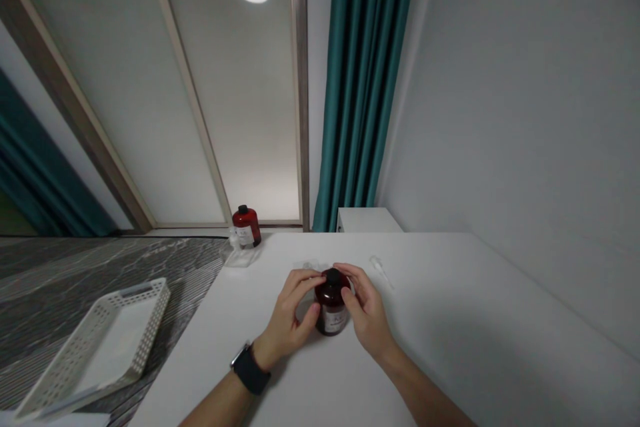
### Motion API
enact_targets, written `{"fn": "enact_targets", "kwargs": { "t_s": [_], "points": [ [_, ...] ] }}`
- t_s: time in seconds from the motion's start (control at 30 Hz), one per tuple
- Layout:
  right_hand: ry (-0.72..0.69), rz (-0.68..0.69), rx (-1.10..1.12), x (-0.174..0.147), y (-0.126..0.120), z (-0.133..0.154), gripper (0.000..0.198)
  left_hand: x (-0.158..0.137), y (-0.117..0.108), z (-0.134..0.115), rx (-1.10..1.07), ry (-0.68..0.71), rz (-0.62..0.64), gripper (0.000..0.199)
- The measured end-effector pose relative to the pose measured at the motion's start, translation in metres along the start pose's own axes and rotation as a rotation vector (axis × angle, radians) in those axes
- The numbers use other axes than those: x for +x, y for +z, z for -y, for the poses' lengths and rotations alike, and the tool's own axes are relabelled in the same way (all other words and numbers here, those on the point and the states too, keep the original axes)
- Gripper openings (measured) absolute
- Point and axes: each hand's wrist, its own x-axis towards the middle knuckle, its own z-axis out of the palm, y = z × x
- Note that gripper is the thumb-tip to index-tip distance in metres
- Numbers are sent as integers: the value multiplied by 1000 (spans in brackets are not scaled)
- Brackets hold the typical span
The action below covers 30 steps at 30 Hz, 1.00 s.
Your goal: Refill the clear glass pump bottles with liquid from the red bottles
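Observation:
A dark red-brown bottle [333, 319] with a black cap and a pale label stands upright on the white table, between my two hands. My left hand [295, 312] curves round its left side, fingers at the shoulder near the cap and thumb lower down. On the opposite side my right hand [365, 310] wraps the bottle's right shoulder, its thumb across the front. A clear, slender pump-like piece [381, 271] lies beyond my right hand. Some clear plastic [306, 264] shows behind my left hand, partly hidden by it.
Another red bottle [246, 227] with a black cap stands at the table's far left corner, beside a clear plastic piece [242, 257]. A white perforated basket [143, 340] sits lower left, off the table [450, 360]. Behind are a white cabinet [369, 219] and teal curtain [363, 93].

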Motion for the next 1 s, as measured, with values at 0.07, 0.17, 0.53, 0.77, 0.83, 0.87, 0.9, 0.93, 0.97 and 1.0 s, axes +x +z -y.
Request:
{"fn": "enact_targets", "kwargs": {
  "t_s": [0.07, 0.17, 0.53, 0.77, 0.83, 0.87, 0.9, 0.93, 0.97, 1.0],
  "points": [
    [19, 18, 19, 0, 1, 0, 30, 0, 0, 0, 1, -1, 0, 34],
    [-21, -4, -13, 1, 1, 0, 28, -1, 0, 1, 6, -1, -4, 34],
    [25, 20, -23, -1, 3, -4, 30, -1, 1, 1, 1, 4, -1, 34],
    [-61, -19, -119, 4, 5, 0, 30, -2, 0, 2, 2, 9, 5, 33],
    [-24, -19, -87, 4, 5, -3, 31, -1, 0, 1, 1, 9, 6, 33],
    [1, -23, -67, 3, 6, -5, 32, -1, 0, 1, 2, 12, 7, 34],
    [27, -24, -46, 3, 6, -6, 33, -1, 0, 1, 3, 15, 8, 34],
    [49, -22, -24, 3, 7, -7, 34, 0, 0, 1, 5, 17, 8, 34],
    [66, -16, -5, 3, 8, -8, 33, 0, 0, 0, 7, 19, 8, 34],
    [74, -6, 12, 3, 9, -8, 32, 0, 0, 0, 8, 20, 9, 34]
  ]
}}
